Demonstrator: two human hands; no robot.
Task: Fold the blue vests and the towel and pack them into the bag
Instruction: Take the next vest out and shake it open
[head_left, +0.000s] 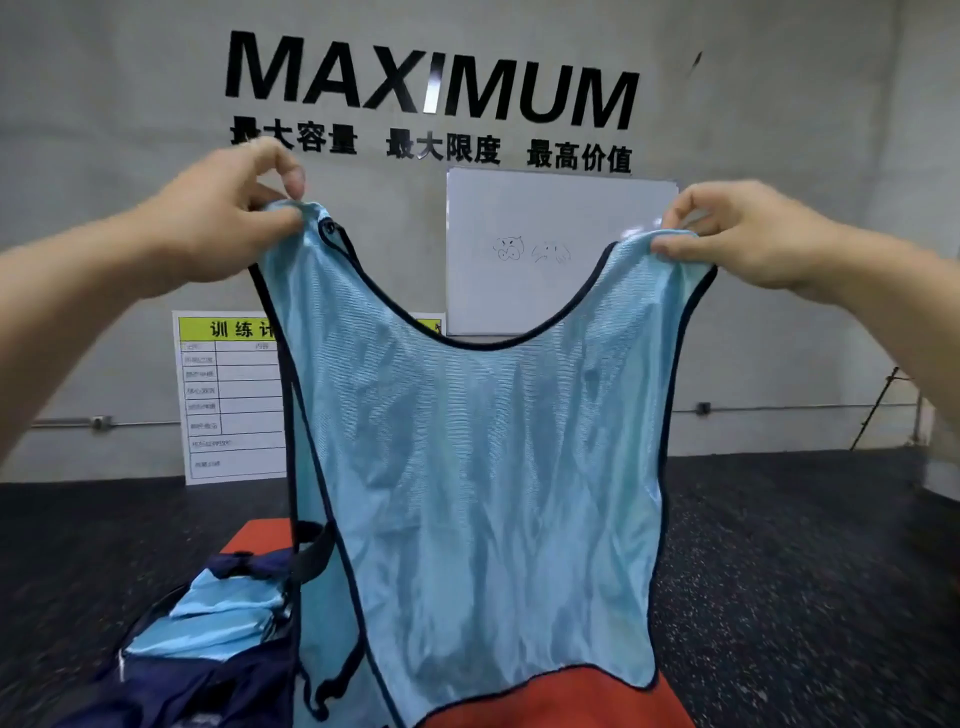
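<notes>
A light blue mesh vest (483, 467) with dark trim hangs spread out in the air in front of me. My left hand (234, 208) pinches its left shoulder strap. My right hand (727, 234) pinches the right shoulder strap. The vest's lower hem hangs just above a red surface (545, 701). At the lower left stands an open navy bag (197, 670) with folded light blue vests (223, 613) inside it. No towel is visible.
A dark speckled floor (779, 571) stretches around the red surface. Behind it is a grey wall with large black lettering, a whiteboard (561, 249) and a printed chart (228, 400). A thin stand leans at the far right (878, 405).
</notes>
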